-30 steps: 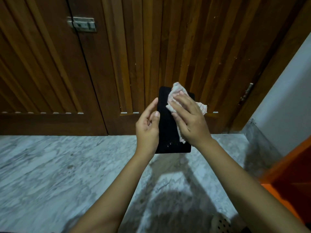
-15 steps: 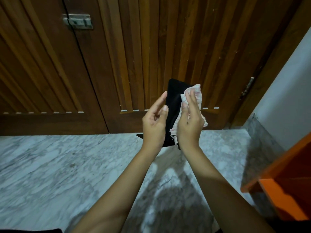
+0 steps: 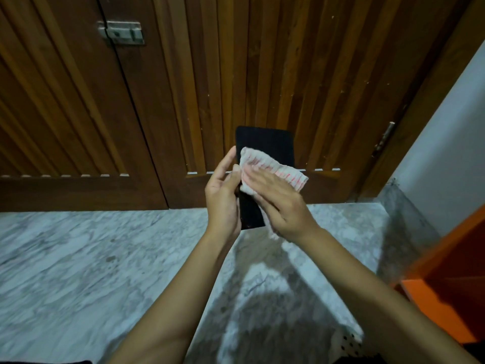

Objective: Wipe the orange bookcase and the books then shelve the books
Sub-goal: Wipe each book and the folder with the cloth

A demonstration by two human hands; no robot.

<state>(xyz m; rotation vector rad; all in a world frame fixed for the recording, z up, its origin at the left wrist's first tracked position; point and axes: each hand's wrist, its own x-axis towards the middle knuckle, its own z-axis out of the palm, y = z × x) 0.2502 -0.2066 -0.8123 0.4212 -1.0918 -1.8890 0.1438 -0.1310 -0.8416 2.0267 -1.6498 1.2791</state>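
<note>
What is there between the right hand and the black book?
In the head view, a white cloth with red stripes lies between them: the right hand presses it on the black book, which the left hand holds.

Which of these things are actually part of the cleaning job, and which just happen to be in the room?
Part of the job: black book, gripped by the left hand; cloth, pressed on it by the right hand; orange bookcase at the right edge.
Just there: wooden door, latch, marble floor, white wall.
</note>
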